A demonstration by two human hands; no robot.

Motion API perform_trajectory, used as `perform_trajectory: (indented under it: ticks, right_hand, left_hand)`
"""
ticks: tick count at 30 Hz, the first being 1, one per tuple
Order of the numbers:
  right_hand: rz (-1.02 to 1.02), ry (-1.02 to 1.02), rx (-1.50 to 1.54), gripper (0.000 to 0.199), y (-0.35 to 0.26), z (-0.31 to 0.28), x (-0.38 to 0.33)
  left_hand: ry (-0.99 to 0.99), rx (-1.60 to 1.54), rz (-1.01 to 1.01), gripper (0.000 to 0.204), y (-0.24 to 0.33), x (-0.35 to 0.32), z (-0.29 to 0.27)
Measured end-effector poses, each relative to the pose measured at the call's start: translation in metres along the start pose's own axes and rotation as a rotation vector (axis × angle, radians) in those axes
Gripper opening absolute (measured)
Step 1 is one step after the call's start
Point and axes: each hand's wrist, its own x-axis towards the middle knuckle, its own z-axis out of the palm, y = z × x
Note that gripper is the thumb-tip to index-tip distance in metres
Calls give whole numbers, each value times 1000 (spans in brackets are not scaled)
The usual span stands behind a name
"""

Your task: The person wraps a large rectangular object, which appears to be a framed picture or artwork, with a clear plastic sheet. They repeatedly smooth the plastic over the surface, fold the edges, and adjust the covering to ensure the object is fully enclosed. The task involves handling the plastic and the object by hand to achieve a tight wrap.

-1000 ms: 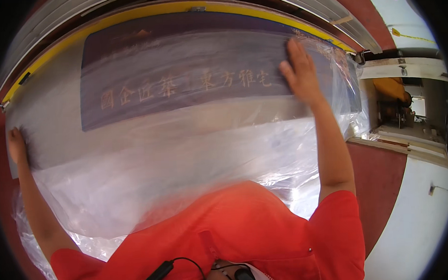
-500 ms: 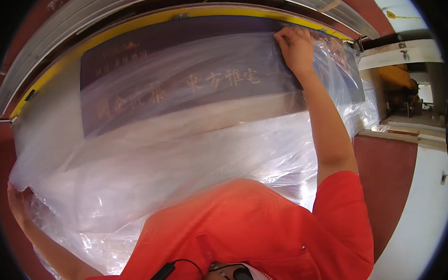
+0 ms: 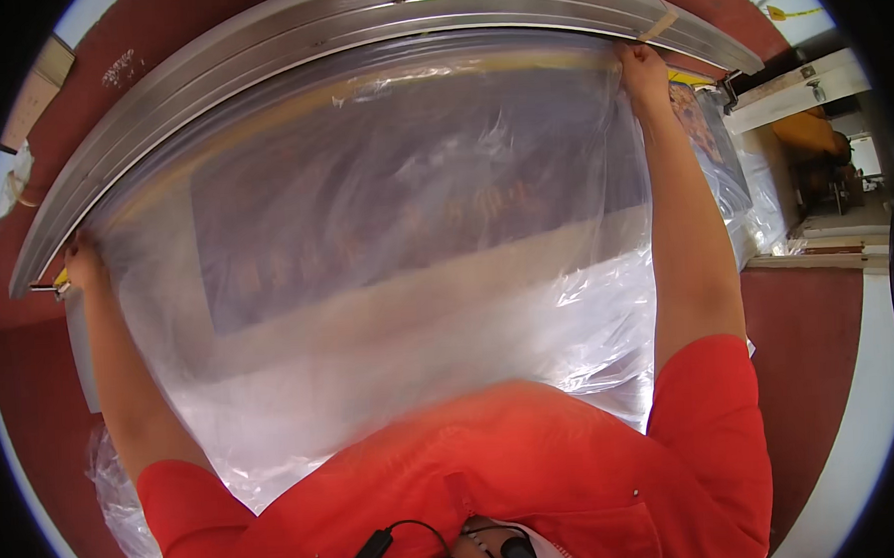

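the film [image 3: 451, 364] runs between your two hands; its far right corner is at the fingers of your right hand [image 3: 645, 79], drawn together and clamped on it just beside the rail [image 3: 396, 18]; its far left corner is at the fingers of your left hand [image 3: 84, 263], closed on it near the rail's left end, the tips dim and small; from there the film spreads back toward you and reaches over the front of your red shirt [image 3: 535, 475].

it is clear and thin, milky where it catches light, taut along the far edge, with bright creases by your right forearm; more of it lies crumpled at the lower left, outside your left arm.

under it lies a dark panel [image 3: 404, 201] with pale lettering, blurred by the film; the panel's right end, with an orange pattern, shows past your right wrist; a yellow strip [image 3: 691, 77] follows the far edge, mostly behind the film; the grey rail curves just beyond your hands; a white bar [image 3: 803, 91] stands off to the right, above red flooring [image 3: 808, 363].
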Motion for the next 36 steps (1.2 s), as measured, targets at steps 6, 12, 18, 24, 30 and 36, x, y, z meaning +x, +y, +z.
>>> perform_trajectory:
  ticks: [6,12,18,24,30,36]
  right_hand:
    - [90,147,-208,44,18,13,-10]
    - [148,261,-170,48,10,21,-21]
    - [155,255,-278,51,3,15,-28]
    - [123,-9,6,59,-5,10,-30]
    - [0,-223,-357,60,-18,1,-33]
    - [-28,-535,306,23,-95,46,-125]
  left_hand:
    - [-87,192,-62,69,24,-17,6]
    - [-130,-348,-308,57,-7,-8,-4]
    - [-105,-208,-349,46,40,-35,-6]
    - [-183,-527,-444,36,23,-23,-6]
    - [-307,-668,-356,18,32,-3,-27]
    - [-289,-24,45,26,-71,33,-99]
